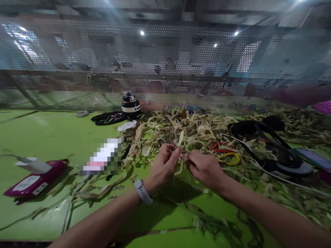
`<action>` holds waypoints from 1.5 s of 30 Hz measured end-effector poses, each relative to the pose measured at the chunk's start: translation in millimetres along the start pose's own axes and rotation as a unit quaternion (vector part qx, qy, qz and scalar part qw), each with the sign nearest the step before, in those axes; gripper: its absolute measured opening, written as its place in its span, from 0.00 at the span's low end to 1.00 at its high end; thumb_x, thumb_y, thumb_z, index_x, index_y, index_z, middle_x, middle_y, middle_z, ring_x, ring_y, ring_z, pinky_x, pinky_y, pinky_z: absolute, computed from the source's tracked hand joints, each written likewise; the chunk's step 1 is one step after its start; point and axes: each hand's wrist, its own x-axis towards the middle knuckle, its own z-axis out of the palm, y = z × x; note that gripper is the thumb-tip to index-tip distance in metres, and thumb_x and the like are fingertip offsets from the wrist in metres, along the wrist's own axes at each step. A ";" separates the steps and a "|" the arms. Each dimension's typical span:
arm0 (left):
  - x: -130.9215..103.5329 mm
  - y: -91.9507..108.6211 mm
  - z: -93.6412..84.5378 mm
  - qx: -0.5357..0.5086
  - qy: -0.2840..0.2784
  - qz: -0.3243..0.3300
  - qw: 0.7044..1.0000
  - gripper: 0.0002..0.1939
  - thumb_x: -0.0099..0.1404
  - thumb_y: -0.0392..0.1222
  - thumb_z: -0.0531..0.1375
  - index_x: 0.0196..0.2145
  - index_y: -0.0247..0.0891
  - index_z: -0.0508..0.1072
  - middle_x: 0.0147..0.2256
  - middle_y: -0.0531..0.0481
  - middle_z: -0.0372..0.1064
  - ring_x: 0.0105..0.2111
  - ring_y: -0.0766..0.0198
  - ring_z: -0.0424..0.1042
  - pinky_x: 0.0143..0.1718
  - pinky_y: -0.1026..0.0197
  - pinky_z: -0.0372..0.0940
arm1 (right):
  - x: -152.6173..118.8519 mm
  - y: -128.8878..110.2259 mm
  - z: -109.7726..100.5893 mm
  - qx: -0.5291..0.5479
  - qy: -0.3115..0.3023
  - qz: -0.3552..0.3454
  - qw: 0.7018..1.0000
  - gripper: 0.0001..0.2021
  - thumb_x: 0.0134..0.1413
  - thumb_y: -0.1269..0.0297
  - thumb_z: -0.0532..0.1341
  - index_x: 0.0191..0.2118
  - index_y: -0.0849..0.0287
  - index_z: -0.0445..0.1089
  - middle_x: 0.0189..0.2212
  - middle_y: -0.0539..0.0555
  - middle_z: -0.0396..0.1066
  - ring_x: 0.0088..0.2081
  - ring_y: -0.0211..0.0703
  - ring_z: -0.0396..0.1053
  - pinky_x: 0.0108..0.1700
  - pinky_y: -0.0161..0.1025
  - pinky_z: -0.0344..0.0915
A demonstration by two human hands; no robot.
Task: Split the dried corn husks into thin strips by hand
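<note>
My left hand, with a pale watch strap on its wrist, pinches a pale yellow-green leaf strip whose end sticks up above the fingers. Close beside it, my right hand has thumb and fingers pressed together at the same spot. What lies between the right fingertips is too small to make out; it may be part of the strip. Just beyond both hands spreads a heap of dry, curled leaf strips. A red ring and a yellow ring lie among the strips, right of my right hand.
A green table bears a purple power strip with a white plug, a blurred-out phone-like object, a black bottle and black cable coils. Black headgear lies right. A perforated metal screen stands behind.
</note>
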 end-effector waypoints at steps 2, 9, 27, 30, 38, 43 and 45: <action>1.1 -0.2 -2.4 0.042 0.007 0.003 0.999 0.18 0.62 0.58 0.51 0.35 0.39 0.61 0.23 0.57 0.59 0.22 0.68 0.59 0.22 0.66 0.52 | -0.5 0.3 0.2 -0.020 0.002 -0.020 1.000 0.11 0.58 0.70 0.51 0.29 0.61 0.68 0.23 0.52 0.68 0.24 0.38 0.64 0.26 0.34 0.53; 7.7 -8.7 -4.6 0.144 -0.056 0.065 0.986 0.18 0.64 0.51 0.50 0.21 0.40 0.63 0.19 0.54 0.59 0.21 0.66 0.57 0.24 0.64 0.49 | -0.7 5.4 2.4 -0.001 -0.007 -0.033 0.999 0.12 0.60 0.67 0.51 0.36 0.62 0.71 0.27 0.56 0.73 0.28 0.42 0.69 0.30 0.36 0.59; 14.9 -10.2 -16.0 -0.243 -0.155 -0.088 0.953 0.18 0.62 0.53 0.55 0.28 0.34 0.72 0.25 0.48 0.70 0.27 0.63 0.69 0.35 0.61 0.64 | 9.5 10.8 -7.4 0.304 -0.036 0.132 0.943 0.08 0.58 0.64 0.54 0.36 0.58 0.70 0.31 0.53 0.73 0.33 0.40 0.70 0.36 0.36 0.65; 15.9 -12.5 -15.2 -0.260 -0.135 -0.099 0.951 0.15 0.61 0.51 0.56 0.30 0.34 0.71 0.27 0.49 0.69 0.28 0.64 0.69 0.37 0.59 0.65 | 7.9 12.9 -4.7 0.297 -0.021 0.130 0.946 0.08 0.58 0.63 0.54 0.36 0.58 0.70 0.31 0.54 0.72 0.33 0.41 0.69 0.37 0.37 0.65; 9.2 5.7 -19.4 0.008 0.074 0.152 0.986 0.14 0.58 0.40 0.61 0.44 0.43 0.71 0.56 0.48 0.58 0.57 0.56 0.53 0.57 0.58 0.49 | 15.5 19.1 -13.3 0.376 -0.123 0.142 0.907 0.09 0.56 0.62 0.56 0.31 0.59 0.70 0.28 0.52 0.69 0.29 0.39 0.67 0.32 0.36 0.65; 3.5 7.2 -15.0 -0.003 -0.086 0.088 0.992 0.14 0.61 0.43 0.58 0.46 0.43 0.71 0.39 0.47 0.71 0.45 0.57 0.66 0.52 0.57 0.55 | 18.4 24.4 -15.9 0.475 -0.162 0.222 0.836 0.08 0.50 0.61 0.61 0.31 0.60 0.68 0.26 0.49 0.68 0.26 0.36 0.65 0.29 0.34 0.65; 3.9 2.6 -9.7 -0.090 -0.113 0.029 0.989 0.19 0.61 0.45 0.58 0.50 0.42 0.66 0.34 0.50 0.71 0.37 0.61 0.68 0.44 0.59 0.60 | 17.2 24.2 -12.1 0.511 -0.161 0.247 0.807 0.09 0.51 0.60 0.60 0.34 0.60 0.67 0.27 0.48 0.66 0.23 0.33 0.63 0.24 0.31 0.64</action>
